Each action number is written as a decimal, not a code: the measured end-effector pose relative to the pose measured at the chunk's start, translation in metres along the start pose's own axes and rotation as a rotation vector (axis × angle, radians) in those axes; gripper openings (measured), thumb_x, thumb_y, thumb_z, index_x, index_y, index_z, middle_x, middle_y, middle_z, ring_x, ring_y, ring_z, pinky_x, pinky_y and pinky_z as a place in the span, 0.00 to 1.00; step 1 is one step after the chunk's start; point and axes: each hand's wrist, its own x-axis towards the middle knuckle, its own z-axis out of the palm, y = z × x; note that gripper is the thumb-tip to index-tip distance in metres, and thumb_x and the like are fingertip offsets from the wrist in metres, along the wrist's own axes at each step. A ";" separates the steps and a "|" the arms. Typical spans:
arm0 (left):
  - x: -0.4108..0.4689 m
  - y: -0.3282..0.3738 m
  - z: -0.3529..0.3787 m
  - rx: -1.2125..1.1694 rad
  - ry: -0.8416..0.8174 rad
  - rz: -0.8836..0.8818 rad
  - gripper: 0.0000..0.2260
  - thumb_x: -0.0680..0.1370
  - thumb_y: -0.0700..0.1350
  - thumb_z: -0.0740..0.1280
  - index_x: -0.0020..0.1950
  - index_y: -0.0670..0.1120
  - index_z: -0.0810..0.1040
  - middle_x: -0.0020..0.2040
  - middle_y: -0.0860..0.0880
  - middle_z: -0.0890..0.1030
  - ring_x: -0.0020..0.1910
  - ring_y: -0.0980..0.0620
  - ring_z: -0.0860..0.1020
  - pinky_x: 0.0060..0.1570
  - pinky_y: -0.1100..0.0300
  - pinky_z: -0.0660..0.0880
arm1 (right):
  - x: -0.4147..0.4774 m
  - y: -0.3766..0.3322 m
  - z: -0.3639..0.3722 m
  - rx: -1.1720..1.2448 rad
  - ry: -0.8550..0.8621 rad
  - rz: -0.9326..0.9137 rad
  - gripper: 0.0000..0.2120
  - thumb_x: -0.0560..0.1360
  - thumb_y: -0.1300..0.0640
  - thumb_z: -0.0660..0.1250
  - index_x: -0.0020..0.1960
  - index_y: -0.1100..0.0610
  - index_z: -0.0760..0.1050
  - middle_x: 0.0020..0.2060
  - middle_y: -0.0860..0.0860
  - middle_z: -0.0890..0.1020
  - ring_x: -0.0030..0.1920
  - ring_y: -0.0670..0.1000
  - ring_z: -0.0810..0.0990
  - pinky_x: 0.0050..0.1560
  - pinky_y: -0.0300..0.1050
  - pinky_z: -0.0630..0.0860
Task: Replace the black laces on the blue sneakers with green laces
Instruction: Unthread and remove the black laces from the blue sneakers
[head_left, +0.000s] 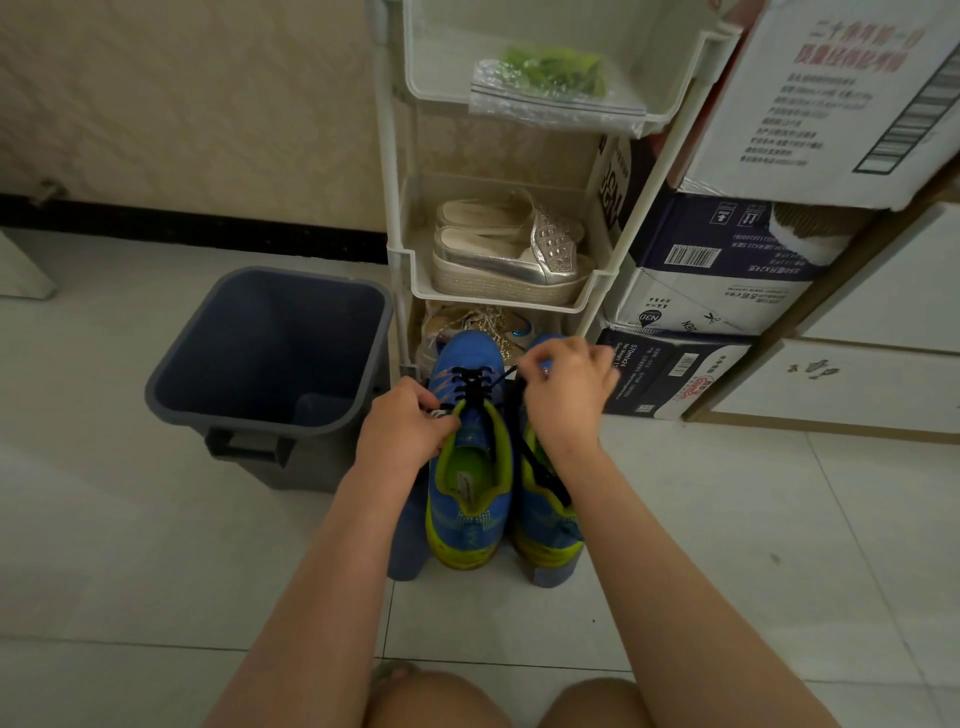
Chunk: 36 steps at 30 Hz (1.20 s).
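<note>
Two blue sneakers with yellow-green lining stand side by side on a low blue stool, toes pointing away from me. The left sneaker (470, 467) has its black lace (470, 387) threaded only through the front eyelets. My left hand (402, 426) grips that shoe's left collar. My right hand (563, 392) pinches a strand of the black lace pulled out to the right. The right sneaker (545, 525) is partly hidden under my right wrist, a loose black lace lying across it. A clear bag of green laces (550, 78) lies on the rack's top shelf.
An empty dark grey bin (270, 358) stands on the tiled floor left of the shoes. A white shoe rack (415, 260) behind them holds silver platform shoes (514, 249) and gold ones below. Stacked cardboard boxes (727, 270) and a cabinet fill the right side.
</note>
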 end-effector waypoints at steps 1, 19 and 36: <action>0.000 0.000 -0.001 -0.012 -0.002 -0.003 0.12 0.72 0.43 0.74 0.41 0.49 0.69 0.43 0.42 0.81 0.39 0.44 0.83 0.47 0.46 0.80 | 0.001 0.002 -0.003 0.017 0.088 0.059 0.07 0.77 0.55 0.65 0.50 0.56 0.79 0.56 0.53 0.76 0.59 0.56 0.65 0.55 0.45 0.57; -0.001 0.001 -0.002 -0.047 0.011 -0.016 0.15 0.71 0.41 0.74 0.40 0.50 0.67 0.39 0.44 0.80 0.37 0.44 0.82 0.45 0.45 0.81 | -0.008 -0.005 0.009 0.194 -0.368 -0.081 0.10 0.70 0.54 0.74 0.35 0.49 0.73 0.39 0.45 0.78 0.50 0.51 0.71 0.55 0.45 0.61; -0.001 0.013 0.023 0.512 0.194 0.345 0.10 0.76 0.47 0.68 0.58 0.52 0.79 0.59 0.49 0.75 0.59 0.49 0.73 0.51 0.54 0.72 | -0.001 -0.003 -0.007 -0.111 -0.515 -0.030 0.13 0.69 0.44 0.71 0.43 0.55 0.78 0.45 0.53 0.83 0.49 0.53 0.80 0.49 0.49 0.77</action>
